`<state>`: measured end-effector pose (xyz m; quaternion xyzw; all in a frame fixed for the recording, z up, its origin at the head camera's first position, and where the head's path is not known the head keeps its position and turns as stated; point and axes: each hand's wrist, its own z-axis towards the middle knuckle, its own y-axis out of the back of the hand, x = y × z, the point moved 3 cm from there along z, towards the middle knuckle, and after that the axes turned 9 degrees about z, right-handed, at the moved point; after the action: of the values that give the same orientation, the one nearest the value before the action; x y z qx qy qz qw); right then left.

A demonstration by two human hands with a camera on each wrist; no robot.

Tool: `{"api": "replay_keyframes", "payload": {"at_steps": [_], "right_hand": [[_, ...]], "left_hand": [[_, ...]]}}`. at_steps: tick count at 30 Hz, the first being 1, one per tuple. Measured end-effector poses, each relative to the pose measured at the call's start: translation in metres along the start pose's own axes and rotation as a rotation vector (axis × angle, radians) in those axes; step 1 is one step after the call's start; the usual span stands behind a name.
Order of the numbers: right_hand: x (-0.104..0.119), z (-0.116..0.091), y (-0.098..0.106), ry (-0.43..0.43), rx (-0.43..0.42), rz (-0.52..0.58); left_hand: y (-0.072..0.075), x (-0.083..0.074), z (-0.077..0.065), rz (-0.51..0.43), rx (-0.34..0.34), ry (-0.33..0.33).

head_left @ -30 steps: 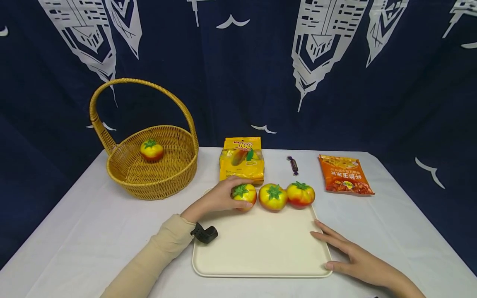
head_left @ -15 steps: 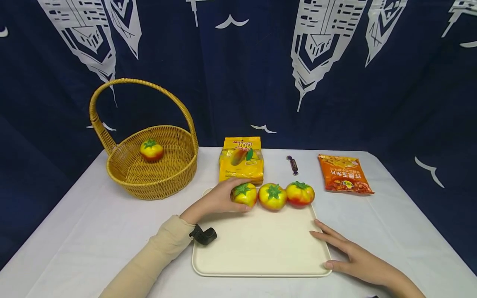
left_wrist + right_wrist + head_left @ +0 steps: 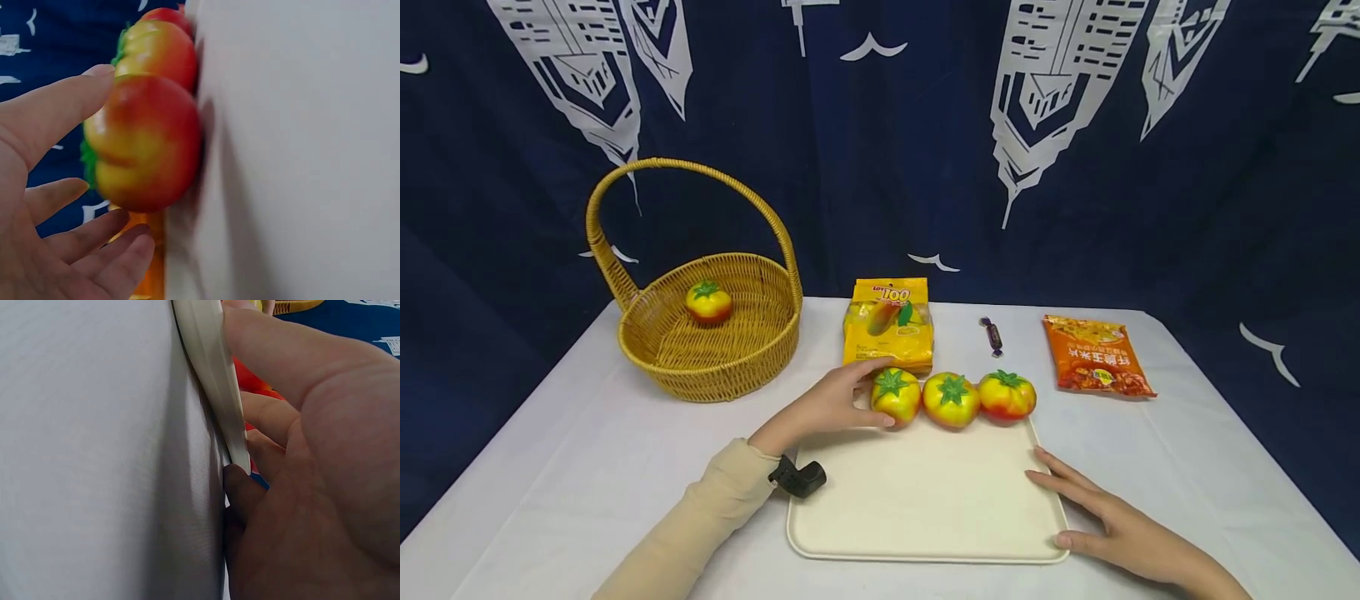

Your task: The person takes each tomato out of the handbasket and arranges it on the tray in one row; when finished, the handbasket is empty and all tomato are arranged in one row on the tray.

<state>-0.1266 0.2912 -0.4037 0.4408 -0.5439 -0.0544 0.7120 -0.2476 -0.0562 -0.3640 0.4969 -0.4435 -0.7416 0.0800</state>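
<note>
Three yellow-red toy tomatoes with green leafy tops sit in a row at the tray's far edge in the head view. Around the left-most tomato (image 3: 896, 397) curves my left hand (image 3: 831, 408), thumb in front and fingers behind. The left wrist view shows its fingers spread and loose beside that tomato (image 3: 147, 144), with the thumb tip close against it. The middle tomato (image 3: 951, 400) and right tomato (image 3: 1007, 396) stand beside it. My right hand (image 3: 1120, 529) rests at the right rim of the cream tray (image 3: 925, 500), fingers extended and thumb on the near corner.
A wicker basket (image 3: 760, 367) with a tall handle stands at the left, holding another toy tomato (image 3: 708, 302). Behind the tray are a yellow mango candy bag (image 3: 889, 325), a small wrapped candy (image 3: 993, 337) and an orange snack packet (image 3: 1097, 356).
My left hand has loosened from the left-most tomato and drawn back slightly to the left. The tomato stays in the row. My right hand stays at the tray's rim.
</note>
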Motion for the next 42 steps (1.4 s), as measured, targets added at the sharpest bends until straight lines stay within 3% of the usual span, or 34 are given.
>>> {"api": "replay_keyframes", "payload": {"at_steps": [5,11,17,21,25,30,34,42], "right_hand": [[0.0,0.0,0.001,-0.009,-0.001,-0.006],[0.001,-0.001,0.001,-0.035,-0.002,0.015],[0.001,-0.001,0.002,0.008,0.002,0.023],[0.0,-0.001,0.003,0.018,-0.002,0.023],[-0.001,-0.002,0.002,0.007,0.007,0.032],[-0.001,-0.002,0.0,-0.001,0.014,0.035],[-0.001,-0.001,0.0,0.009,0.007,0.03],[-0.002,-0.002,0.0,0.007,0.004,0.023]], "left_hand": [[0.032,-0.002,-0.016,-0.081,-0.003,-0.012],[0.099,0.008,-0.041,-0.241,-0.063,0.003],[0.174,0.041,-0.058,-0.245,-0.284,0.175],[0.206,0.065,-0.065,-0.283,-0.439,0.238],[0.215,0.086,-0.066,-0.47,-0.559,0.28],[0.207,0.109,-0.063,-0.666,-0.669,0.377],[0.2,0.118,-0.061,-0.712,-0.706,0.412],[0.195,0.127,-0.059,-0.718,-0.687,0.418]]}}
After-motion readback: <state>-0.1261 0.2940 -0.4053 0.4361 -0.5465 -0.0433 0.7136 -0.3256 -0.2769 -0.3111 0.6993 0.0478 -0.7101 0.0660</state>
